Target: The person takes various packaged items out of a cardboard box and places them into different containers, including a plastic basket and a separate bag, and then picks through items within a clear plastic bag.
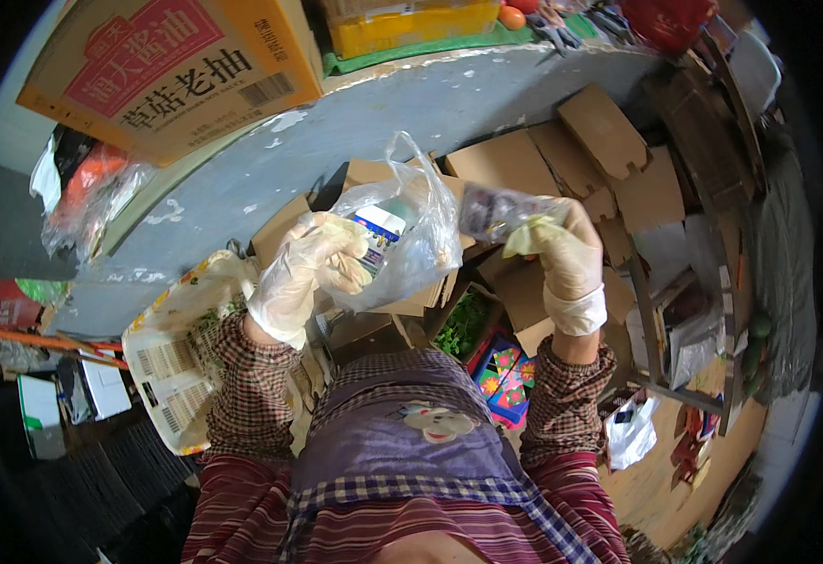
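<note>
My left hand (320,264), in a thin pale glove, grips a clear plastic bag (422,211) with loop handles. Inside the bag, close to my fingers, shows a small white and blue printed package (381,229). My right hand (563,250), gloved the same way, holds a dark, partly see-through packet (496,211) to the right of the bag. A bit of pale yellow-green material (535,236) lies at my right fingertips; whether it is glove or something else I cannot tell.
Flattened and open cardboard boxes (499,158) lie beyond my hands, one holding green leaves (462,324). At the left stands a white plastic basket (172,366). A large soy sauce carton (172,70) sits on the ledge above; a wooden rack (686,395) is at the right.
</note>
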Demonstrator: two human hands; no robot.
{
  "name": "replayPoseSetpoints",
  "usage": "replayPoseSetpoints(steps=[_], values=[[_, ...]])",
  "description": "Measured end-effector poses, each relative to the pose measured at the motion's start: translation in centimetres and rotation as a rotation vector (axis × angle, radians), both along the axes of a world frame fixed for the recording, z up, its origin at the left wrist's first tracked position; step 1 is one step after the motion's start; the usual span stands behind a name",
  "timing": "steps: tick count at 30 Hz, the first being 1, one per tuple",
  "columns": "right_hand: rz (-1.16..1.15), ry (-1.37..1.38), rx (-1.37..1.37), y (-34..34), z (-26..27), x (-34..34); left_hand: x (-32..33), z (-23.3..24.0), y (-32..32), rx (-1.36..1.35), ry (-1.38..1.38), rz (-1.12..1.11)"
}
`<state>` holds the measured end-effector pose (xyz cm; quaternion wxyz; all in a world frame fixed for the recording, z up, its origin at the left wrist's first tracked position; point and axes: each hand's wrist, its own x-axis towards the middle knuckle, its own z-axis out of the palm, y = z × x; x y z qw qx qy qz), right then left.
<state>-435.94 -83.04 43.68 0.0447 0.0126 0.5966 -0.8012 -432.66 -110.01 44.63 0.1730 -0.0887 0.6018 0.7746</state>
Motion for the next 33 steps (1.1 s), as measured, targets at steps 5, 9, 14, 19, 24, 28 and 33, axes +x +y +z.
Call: replayPoseSetpoints(steps=[5, 9, 14, 19, 24, 28, 33], values=[[0.423, -0.006, 0.289, -5.6, -4.0, -2.1, 1.1, 0.6, 0.0, -0.123, -0.01, 0.098], [0.641, 0.067, 0.661, -10.5, -8.8, -4.1, 1.5, 1.0, -0.4, -0.071, -0.065, 0.173], [0.621, -0.265, 0.456, -12.3, -13.7, -5.1, 1.9, 0.7, -0.8, 0.032, -0.016, 0.214], [0.539, -0.284, 0.242, -11.0, -9.2, -5.1, 2.8, -0.7, -3.3, 0.049, 0.038, 0.301], [0.547, -0.088, -0.306, -11.6, -3.5, -7.1, 4.3, 1.0, -4.4, -0.646, 0.869, 0.306], [0.549, -0.011, -0.13, -18.6, -0.1, -5.9, 9.2, 6.6, -5.3, -0.535, 0.772, 0.444], [0.557, 0.315, 0.227, -31.1, -0.2, -4.0, 14.8, 6.5, -9.6, 0.261, 0.491, 0.515]])
